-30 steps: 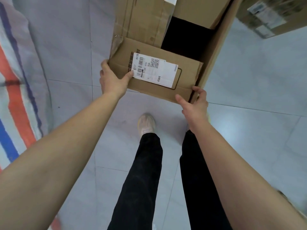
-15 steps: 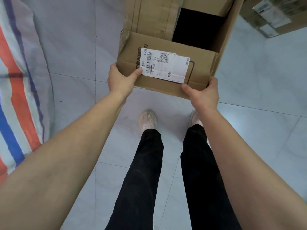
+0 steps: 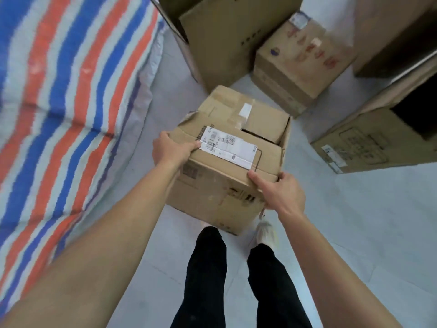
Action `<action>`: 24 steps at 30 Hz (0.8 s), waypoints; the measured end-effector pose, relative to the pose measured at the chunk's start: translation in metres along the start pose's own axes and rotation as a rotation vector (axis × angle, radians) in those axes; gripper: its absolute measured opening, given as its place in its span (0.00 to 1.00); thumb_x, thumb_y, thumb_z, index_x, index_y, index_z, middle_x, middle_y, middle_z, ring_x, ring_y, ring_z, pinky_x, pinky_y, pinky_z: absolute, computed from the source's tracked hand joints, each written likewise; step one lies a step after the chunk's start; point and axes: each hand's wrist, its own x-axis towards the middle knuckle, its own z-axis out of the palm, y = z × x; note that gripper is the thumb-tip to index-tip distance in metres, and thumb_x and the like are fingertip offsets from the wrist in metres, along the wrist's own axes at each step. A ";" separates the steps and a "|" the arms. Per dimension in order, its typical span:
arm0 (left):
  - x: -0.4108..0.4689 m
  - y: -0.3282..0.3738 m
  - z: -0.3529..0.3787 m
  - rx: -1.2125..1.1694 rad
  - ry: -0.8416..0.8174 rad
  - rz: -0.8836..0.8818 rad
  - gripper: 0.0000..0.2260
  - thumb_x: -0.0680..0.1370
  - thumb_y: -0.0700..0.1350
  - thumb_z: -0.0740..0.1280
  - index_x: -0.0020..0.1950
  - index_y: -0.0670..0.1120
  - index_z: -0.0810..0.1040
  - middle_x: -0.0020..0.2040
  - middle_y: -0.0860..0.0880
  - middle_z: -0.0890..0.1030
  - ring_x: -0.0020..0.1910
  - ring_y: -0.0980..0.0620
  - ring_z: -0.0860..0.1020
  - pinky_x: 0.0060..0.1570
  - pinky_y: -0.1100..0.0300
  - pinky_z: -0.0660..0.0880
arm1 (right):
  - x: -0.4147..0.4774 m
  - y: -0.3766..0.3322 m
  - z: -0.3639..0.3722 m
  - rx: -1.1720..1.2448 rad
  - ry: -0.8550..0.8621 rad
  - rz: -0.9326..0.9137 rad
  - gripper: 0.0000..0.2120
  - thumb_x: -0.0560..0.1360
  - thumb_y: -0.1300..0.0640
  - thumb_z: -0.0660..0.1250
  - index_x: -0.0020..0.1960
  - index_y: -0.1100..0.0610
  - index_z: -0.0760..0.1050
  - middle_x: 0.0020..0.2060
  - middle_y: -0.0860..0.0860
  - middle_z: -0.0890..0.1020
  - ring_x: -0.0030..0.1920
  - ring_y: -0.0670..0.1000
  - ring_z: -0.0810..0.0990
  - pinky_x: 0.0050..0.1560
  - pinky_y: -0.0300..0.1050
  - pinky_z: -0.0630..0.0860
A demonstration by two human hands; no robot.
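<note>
Above the tiled floor [image 3: 354, 233], head view: cardboard box [image 3: 220, 185] carried in front of the legs. Left hand [image 3: 171, 147] and right hand [image 3: 281, 194] grip opposite near corners, thumbs over the top flap, likely to balance the load.

Pale tiled floor [image 3: 354, 233]. Left: striped tarp [image 3: 59, 102]. Far: tall carton [image 3: 224, 43] just beside a taped carton [image 3: 300, 65]. Right: open carton [image 3: 378, 143]. Near: shoe [image 3: 266, 234].
</note>
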 end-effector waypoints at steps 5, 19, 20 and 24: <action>-0.091 -0.025 -0.142 -0.191 0.292 -0.072 0.42 0.59 0.60 0.82 0.68 0.45 0.72 0.64 0.48 0.77 0.63 0.46 0.77 0.64 0.47 0.74 | -0.099 -0.057 -0.011 -0.046 -0.120 -0.267 0.35 0.61 0.25 0.73 0.56 0.48 0.77 0.45 0.46 0.85 0.44 0.53 0.85 0.47 0.51 0.82; -0.417 -0.265 -0.415 -0.603 1.095 -0.380 0.38 0.59 0.63 0.81 0.60 0.45 0.74 0.57 0.49 0.78 0.56 0.46 0.78 0.57 0.44 0.78 | -0.456 -0.095 0.089 -0.205 -0.532 -1.042 0.29 0.64 0.35 0.78 0.57 0.49 0.75 0.47 0.44 0.83 0.51 0.53 0.84 0.51 0.51 0.80; -0.452 -0.293 -0.430 -0.621 1.161 -0.402 0.37 0.60 0.62 0.82 0.61 0.45 0.73 0.58 0.49 0.77 0.57 0.46 0.78 0.58 0.44 0.77 | -0.495 -0.081 0.103 -0.237 -0.571 -1.102 0.30 0.65 0.35 0.78 0.58 0.51 0.75 0.46 0.44 0.82 0.51 0.53 0.84 0.50 0.50 0.79; -0.569 -0.389 -0.467 -0.651 1.330 -0.459 0.36 0.64 0.60 0.81 0.63 0.44 0.73 0.59 0.49 0.76 0.58 0.47 0.77 0.58 0.48 0.76 | -0.622 -0.017 0.142 -0.325 -0.696 -1.255 0.33 0.69 0.37 0.76 0.65 0.54 0.73 0.50 0.47 0.80 0.56 0.56 0.81 0.46 0.45 0.71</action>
